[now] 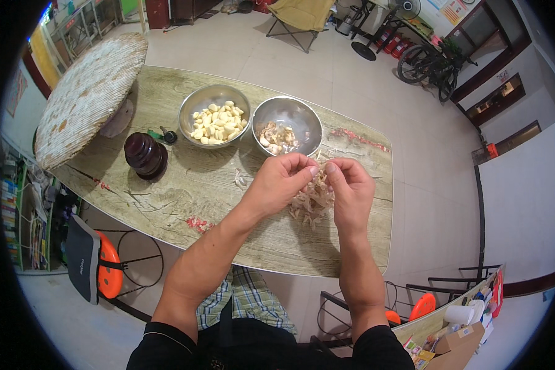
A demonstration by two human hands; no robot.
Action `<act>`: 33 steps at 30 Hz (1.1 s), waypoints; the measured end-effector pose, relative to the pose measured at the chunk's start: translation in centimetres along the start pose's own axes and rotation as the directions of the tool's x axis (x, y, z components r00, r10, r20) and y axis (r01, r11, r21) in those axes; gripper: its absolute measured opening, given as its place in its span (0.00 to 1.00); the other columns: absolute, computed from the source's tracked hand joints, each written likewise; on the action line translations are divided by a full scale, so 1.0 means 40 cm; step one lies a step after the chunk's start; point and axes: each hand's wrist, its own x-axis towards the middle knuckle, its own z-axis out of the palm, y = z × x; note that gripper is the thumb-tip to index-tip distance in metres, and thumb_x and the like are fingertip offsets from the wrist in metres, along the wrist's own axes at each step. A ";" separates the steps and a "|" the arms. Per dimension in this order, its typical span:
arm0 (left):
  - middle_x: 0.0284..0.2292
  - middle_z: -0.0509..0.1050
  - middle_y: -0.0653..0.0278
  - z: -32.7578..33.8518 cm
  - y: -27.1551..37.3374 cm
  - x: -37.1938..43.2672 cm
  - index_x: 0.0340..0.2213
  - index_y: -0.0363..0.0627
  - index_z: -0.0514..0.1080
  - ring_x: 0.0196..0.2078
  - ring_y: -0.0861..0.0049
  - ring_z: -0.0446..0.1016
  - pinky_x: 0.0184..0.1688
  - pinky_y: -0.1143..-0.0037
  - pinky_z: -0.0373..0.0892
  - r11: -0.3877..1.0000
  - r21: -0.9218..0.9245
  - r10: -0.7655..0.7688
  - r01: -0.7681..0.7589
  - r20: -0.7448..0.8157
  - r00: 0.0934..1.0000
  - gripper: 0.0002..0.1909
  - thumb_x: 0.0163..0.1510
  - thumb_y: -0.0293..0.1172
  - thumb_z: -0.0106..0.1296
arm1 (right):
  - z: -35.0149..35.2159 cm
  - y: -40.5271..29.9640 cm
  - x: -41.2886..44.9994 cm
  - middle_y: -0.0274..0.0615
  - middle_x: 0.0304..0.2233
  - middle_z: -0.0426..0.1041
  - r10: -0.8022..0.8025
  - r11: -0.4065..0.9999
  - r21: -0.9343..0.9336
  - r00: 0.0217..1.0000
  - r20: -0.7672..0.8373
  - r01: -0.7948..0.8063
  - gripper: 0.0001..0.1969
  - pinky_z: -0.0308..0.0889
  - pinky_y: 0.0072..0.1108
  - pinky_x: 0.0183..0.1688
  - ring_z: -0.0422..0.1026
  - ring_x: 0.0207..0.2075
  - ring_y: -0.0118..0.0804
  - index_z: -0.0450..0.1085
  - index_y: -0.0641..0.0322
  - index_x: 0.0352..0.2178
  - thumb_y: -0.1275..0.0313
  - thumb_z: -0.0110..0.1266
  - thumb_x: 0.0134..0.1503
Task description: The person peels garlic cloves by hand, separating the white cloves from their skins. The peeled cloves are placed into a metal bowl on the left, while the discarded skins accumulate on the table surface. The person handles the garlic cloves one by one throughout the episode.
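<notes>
My left hand [284,178] and my right hand [351,185] meet just in front of a steel bowl, thumbs pinched against fingers. A small pale bit of garlic is between the fingertips, mostly hidden by them. Below the hands a heap of dry garlic skins [312,206] lies on the wood-patterned table [277,252]. The right steel bowl [300,111] holds unpeeled garlic cloves [275,136] and loose skin at its near side. In the left steel bowl [189,108], touching or nearly touching it, are many peeled garlic cloves [217,122].
A dark red-brown lidded jar [145,155] stands left of the bowls, beside a small black-and-green object [166,135]. A large round corrugated board [92,97] leans over the table's left end. Orange stools [108,263] flank the near side; a folding chair [300,18] is beyond.
</notes>
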 end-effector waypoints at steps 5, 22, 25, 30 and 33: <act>0.29 0.75 0.70 0.001 -0.004 0.000 0.36 0.34 0.75 0.29 0.91 0.69 0.31 0.85 0.67 1.000 0.008 0.009 -0.009 -0.017 1.000 0.09 0.59 0.29 0.54 | 0.008 0.002 -0.007 0.29 0.27 0.73 -0.009 1.000 -0.006 1.000 -0.010 0.009 0.05 0.64 0.11 0.30 0.67 0.27 0.16 0.74 0.69 0.33 0.75 0.59 0.58; 0.28 0.76 0.68 0.013 0.025 -0.017 0.32 0.34 0.73 0.31 0.87 0.74 0.35 0.81 0.72 0.997 0.001 0.074 -0.074 0.020 0.997 0.04 0.59 0.23 0.51 | -0.012 0.018 0.013 0.34 0.26 0.73 0.364 0.778 0.448 0.897 0.250 -0.441 0.04 0.66 0.14 0.25 0.70 0.24 0.22 0.71 0.63 0.33 0.73 0.54 0.61; 0.28 0.76 0.67 0.009 0.018 -0.015 0.32 0.34 0.73 0.31 0.86 0.74 0.36 0.82 0.72 0.996 -0.026 0.085 -0.084 0.018 0.996 0.04 0.59 0.23 0.50 | 0.003 0.017 0.009 0.33 0.25 0.73 0.315 0.816 0.448 0.931 0.187 -0.366 0.05 0.66 0.14 0.26 0.70 0.24 0.22 0.71 0.64 0.33 0.72 0.54 0.61; 0.29 0.74 0.72 0.009 0.024 -0.015 0.33 0.37 0.73 0.31 0.90 0.70 0.34 0.85 0.68 0.997 0.005 0.080 -0.080 0.013 0.997 0.03 0.58 0.23 0.52 | -0.004 0.019 0.005 0.33 0.26 0.74 0.194 0.937 0.264 0.969 0.150 -0.229 0.08 0.65 0.14 0.27 0.69 0.24 0.21 0.74 0.68 0.37 0.72 0.55 0.62; 0.29 0.74 0.72 0.002 0.016 -0.013 0.34 0.37 0.74 0.31 0.90 0.70 0.35 0.84 0.68 0.996 -0.009 0.093 -0.093 0.001 0.996 0.03 0.58 0.24 0.52 | 0.000 0.015 0.002 0.33 0.26 0.74 0.185 0.947 0.231 0.968 0.172 -0.222 0.09 0.65 0.14 0.28 0.68 0.25 0.21 0.75 0.69 0.39 0.72 0.54 0.62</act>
